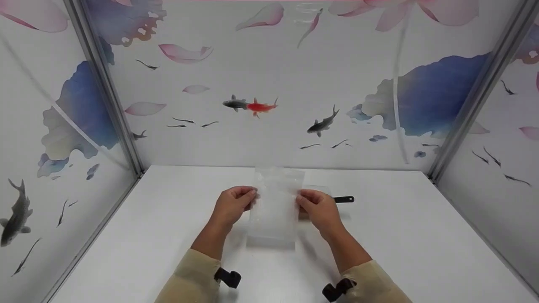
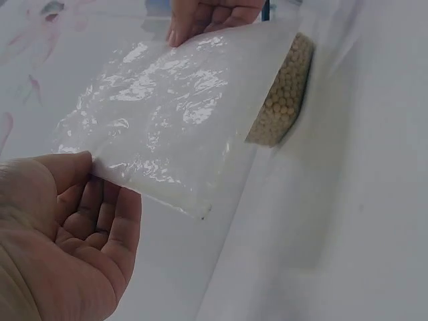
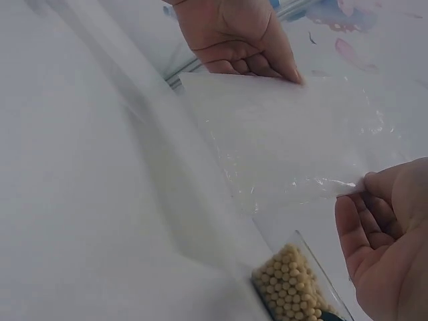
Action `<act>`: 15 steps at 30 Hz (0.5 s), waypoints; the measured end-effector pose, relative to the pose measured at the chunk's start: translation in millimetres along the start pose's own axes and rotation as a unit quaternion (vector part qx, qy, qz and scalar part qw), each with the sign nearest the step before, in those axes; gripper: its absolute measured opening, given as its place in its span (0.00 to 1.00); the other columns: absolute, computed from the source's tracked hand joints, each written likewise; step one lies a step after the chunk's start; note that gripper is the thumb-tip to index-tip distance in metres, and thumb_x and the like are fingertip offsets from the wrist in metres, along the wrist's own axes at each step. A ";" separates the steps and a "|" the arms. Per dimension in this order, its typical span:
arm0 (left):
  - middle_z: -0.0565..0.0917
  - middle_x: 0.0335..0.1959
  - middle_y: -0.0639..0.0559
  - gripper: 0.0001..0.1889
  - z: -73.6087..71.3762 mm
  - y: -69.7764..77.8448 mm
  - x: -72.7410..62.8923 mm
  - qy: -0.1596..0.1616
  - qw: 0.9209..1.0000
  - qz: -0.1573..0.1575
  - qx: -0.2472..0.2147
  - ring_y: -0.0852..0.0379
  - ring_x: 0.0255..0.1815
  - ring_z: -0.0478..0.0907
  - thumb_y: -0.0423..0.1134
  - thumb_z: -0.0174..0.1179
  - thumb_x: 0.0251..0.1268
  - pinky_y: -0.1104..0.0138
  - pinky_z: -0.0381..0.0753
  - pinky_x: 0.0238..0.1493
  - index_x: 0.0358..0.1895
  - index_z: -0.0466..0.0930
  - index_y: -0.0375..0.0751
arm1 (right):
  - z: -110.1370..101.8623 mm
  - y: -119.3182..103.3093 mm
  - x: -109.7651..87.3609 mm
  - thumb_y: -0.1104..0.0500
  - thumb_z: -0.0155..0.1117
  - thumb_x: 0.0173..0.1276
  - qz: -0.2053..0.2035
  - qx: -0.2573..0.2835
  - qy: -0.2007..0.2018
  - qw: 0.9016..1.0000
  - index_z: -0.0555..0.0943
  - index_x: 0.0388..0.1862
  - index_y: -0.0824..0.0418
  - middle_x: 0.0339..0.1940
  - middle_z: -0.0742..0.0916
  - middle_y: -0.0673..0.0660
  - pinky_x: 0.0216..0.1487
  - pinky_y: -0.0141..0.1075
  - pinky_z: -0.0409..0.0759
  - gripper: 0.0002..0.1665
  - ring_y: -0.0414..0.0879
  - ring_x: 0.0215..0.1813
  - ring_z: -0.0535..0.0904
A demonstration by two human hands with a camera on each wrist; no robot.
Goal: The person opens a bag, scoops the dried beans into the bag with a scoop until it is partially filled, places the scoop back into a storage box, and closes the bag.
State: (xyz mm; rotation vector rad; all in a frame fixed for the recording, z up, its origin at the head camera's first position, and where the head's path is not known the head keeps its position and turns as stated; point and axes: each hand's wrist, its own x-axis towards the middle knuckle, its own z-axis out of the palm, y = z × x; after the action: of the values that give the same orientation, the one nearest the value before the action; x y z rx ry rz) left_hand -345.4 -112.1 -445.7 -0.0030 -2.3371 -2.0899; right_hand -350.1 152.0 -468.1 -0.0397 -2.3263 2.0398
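Note:
A clear plastic bag [image 1: 276, 206] hangs upright and flat over the table between both hands. My left hand [image 1: 231, 206] pinches its left edge between thumb and fingers. At the opposite edge, my right hand [image 1: 322, 212] pinches the plastic in the same way. The bag looks empty, and its surface is creased and shiny in the left wrist view. Behind it and the right hand stands a clear container of round tan beans [image 3: 291, 284], partly hidden in the head view. A black handle [image 1: 345, 199] sticks out to the container's right; the tool's other end is hidden.
The white table [image 1: 147, 252] reaches back to a printed wall [image 1: 202, 143] with fish and petals. Side panels with metal posts [image 1: 107, 92] close off the left and right. Black wrist mounts [image 1: 228, 277] sit at both sleeves.

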 end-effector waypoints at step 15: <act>0.90 0.55 0.50 0.12 67.8 -2.1 16.5 0.024 0.999 0.032 -0.037 0.58 0.56 0.87 0.38 0.61 0.81 0.65 0.87 0.63 0.60 0.87 0.44 | -55.2 3.4 2.9 0.57 0.69 0.79 -0.041 -0.024 0.022 0.999 0.89 0.59 0.57 0.51 0.93 0.58 0.52 0.33 0.90 0.14 0.47 0.50 0.90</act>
State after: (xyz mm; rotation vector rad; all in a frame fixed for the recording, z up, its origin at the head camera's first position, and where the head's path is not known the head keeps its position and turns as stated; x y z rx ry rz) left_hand -362.1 -45.0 -455.2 -0.0269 -2.2019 -2.1214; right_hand -350.2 207.2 -464.3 0.0084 -2.3102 1.9252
